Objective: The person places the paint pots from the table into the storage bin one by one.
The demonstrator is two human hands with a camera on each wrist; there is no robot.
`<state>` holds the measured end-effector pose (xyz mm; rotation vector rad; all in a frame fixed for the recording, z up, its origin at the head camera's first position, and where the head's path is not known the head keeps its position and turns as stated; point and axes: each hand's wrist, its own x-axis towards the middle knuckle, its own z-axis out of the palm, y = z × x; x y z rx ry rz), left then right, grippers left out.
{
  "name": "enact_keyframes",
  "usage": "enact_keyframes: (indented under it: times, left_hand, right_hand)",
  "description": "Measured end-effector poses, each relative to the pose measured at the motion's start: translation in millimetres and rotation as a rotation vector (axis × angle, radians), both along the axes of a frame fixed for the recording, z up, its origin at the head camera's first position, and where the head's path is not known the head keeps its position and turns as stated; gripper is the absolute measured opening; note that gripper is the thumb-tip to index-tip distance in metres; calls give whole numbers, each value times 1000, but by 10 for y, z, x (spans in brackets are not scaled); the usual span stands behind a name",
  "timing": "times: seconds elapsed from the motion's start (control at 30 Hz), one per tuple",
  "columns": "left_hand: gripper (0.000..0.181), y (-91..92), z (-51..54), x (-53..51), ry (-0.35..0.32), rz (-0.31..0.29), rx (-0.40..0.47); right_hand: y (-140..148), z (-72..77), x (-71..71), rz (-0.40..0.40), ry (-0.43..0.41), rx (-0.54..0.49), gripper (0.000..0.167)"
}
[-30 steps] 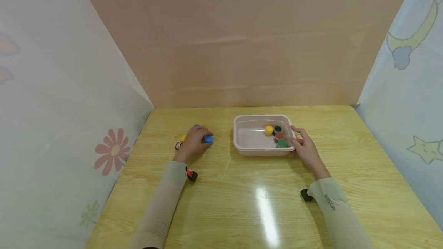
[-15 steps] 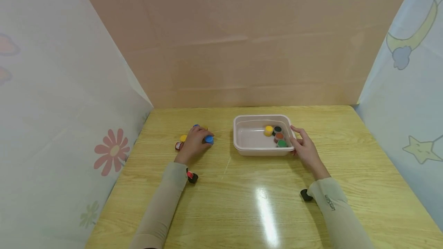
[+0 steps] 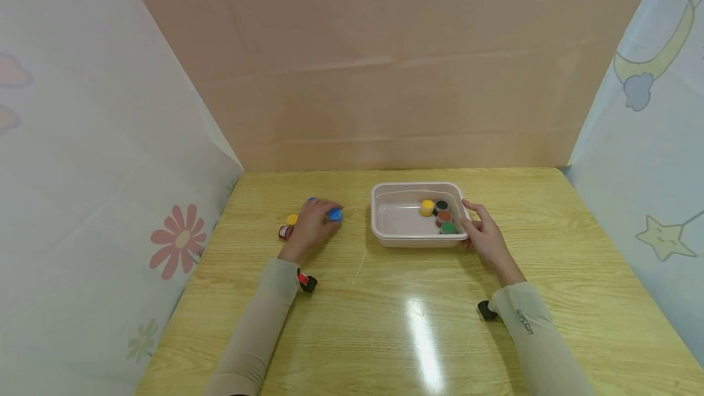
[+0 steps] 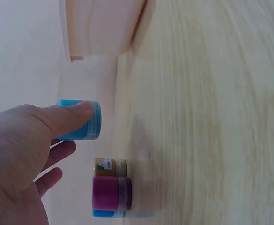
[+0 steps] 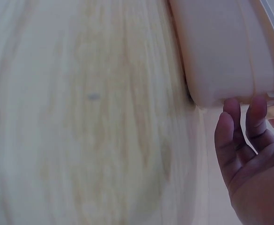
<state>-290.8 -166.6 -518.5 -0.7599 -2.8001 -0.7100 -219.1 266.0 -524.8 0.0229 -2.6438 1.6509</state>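
Observation:
My left hand [image 3: 310, 229] pinches a small blue-capped paint pot [image 4: 83, 120] between thumb and fingers, held just above the table in the left wrist view. Other little pots stand close under that hand: a purple one [image 4: 111, 193], a mustard one [image 4: 109, 166] and a blue one [image 3: 311, 199] partly hidden. A yellow-lidded pot [image 3: 292, 219] and a dark red pot with a label [image 3: 285, 232] are left of the hand. At the right end of a pale pink plastic bin [image 3: 396, 241], my right hand [image 3: 486, 242] grips the rim, thumb on top and fingers against the outer wall.
Inside the bin, toward its right end, sit a yellow pot [image 3: 426, 208], a black pot [image 3: 441, 207], a brown pot [image 3: 443, 219] and a green pot [image 3: 448, 228]. The wooden table [image 3: 374, 322] ends at a brown back wall [image 3: 396, 78].
My left hand has lifted the blue-capped pot slightly, shifting it a little right and away from me. The right hand and the bin have stayed in place.

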Motion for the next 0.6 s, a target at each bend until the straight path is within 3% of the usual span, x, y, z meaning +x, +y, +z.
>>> enact_keyframes:
  times: [0.27,0.6]
  left_hand:
    - [37,103,97,102,-113,45,107]
    - [36,173,195,172,-147,63,301]
  right_hand:
    - [22,-17,-10,8,-20,6,58]
    - [18,-7,-10,2,-24,20,58]
